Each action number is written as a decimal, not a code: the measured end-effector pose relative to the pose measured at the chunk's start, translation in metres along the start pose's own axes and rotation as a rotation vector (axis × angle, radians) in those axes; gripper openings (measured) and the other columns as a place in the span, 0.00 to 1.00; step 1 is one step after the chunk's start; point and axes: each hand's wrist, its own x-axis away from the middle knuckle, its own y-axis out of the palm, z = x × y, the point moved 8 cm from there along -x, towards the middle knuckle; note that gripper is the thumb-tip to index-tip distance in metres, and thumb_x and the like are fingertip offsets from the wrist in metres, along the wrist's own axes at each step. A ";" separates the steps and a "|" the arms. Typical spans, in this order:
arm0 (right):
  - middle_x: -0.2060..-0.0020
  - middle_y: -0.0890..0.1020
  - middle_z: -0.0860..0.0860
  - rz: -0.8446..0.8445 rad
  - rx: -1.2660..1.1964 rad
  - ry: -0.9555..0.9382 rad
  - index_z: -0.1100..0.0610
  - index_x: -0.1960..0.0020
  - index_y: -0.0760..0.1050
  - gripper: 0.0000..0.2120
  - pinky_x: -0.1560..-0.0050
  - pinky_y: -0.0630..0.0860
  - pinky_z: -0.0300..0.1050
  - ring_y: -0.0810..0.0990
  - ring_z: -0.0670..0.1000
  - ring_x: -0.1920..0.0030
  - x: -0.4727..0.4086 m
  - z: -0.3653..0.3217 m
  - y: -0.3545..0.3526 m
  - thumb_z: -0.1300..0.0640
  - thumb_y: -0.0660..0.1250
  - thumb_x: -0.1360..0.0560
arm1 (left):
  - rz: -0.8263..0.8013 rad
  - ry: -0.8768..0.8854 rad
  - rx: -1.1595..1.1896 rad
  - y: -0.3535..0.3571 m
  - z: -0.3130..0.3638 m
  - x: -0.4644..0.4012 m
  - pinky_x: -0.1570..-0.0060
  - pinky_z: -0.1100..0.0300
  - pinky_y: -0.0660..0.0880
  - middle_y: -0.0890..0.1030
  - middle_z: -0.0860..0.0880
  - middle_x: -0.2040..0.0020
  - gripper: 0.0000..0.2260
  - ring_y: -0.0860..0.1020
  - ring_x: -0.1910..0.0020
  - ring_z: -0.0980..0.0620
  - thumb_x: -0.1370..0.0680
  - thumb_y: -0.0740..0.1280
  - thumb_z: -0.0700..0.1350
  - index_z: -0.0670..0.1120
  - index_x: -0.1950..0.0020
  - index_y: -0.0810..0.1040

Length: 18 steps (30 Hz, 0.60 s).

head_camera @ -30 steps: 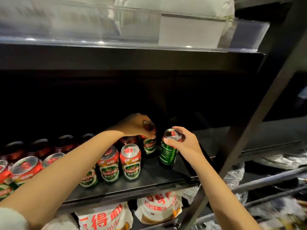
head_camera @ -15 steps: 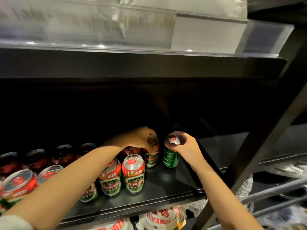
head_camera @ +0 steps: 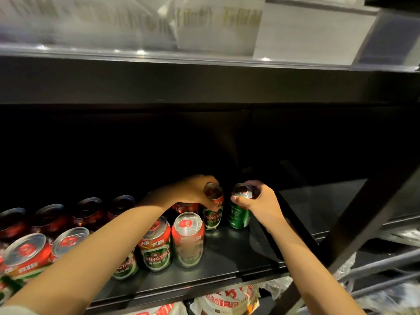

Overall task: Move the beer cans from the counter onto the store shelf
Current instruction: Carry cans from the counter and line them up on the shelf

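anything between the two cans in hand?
No: head view shows only a dark gap between the red-and-green can and the green can.

read "tsingtao" in white on the green band of the front red-and-green can [head_camera: 156, 247]; chinese characters on its red band, not legible. partial "tsingtao" on the blurred neighbour can [head_camera: 188, 242], "ngtao" on the half-hidden can [head_camera: 125, 268] behind the forearm, "singta" on the can [head_camera: 213, 211] gripped by the left hand [head_camera: 193, 193]. script "classic" and "tao" on the green can [head_camera: 238, 215] held by the right hand [head_camera: 261, 204]. shelf-edge labels [head_camera: 216, 21] too blurred. red chinese print on bags [head_camera: 227, 300] below, unreadable.
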 end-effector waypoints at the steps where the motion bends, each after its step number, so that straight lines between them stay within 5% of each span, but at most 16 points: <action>1: 0.52 0.79 0.46 -0.009 0.006 0.005 0.52 0.44 0.73 0.25 0.59 0.69 0.30 0.76 0.39 0.54 -0.001 0.000 0.001 0.56 0.79 0.37 | 0.005 -0.002 0.004 0.001 -0.001 -0.001 0.41 0.52 0.75 0.76 0.51 0.38 0.31 0.75 0.40 0.50 0.34 0.77 0.49 0.50 0.34 0.70; 9: 0.43 0.75 0.47 -0.204 0.093 -0.004 0.52 0.29 0.65 0.36 0.43 0.71 0.40 0.75 0.47 0.42 -0.009 -0.007 0.003 0.56 0.76 0.33 | 0.060 -0.002 0.001 -0.007 -0.005 0.004 0.42 0.59 0.72 0.74 0.52 0.38 0.30 0.74 0.41 0.52 0.31 0.74 0.52 0.51 0.32 0.68; 18: 0.56 0.82 0.49 -0.112 0.608 -0.078 0.50 0.47 0.78 0.24 0.55 0.77 0.45 0.81 0.50 0.53 -0.005 -0.029 0.004 0.35 0.71 0.36 | 0.080 0.028 0.037 -0.007 -0.002 0.008 0.41 0.58 0.73 0.76 0.50 0.39 0.26 0.75 0.42 0.52 0.30 0.74 0.48 0.49 0.34 0.71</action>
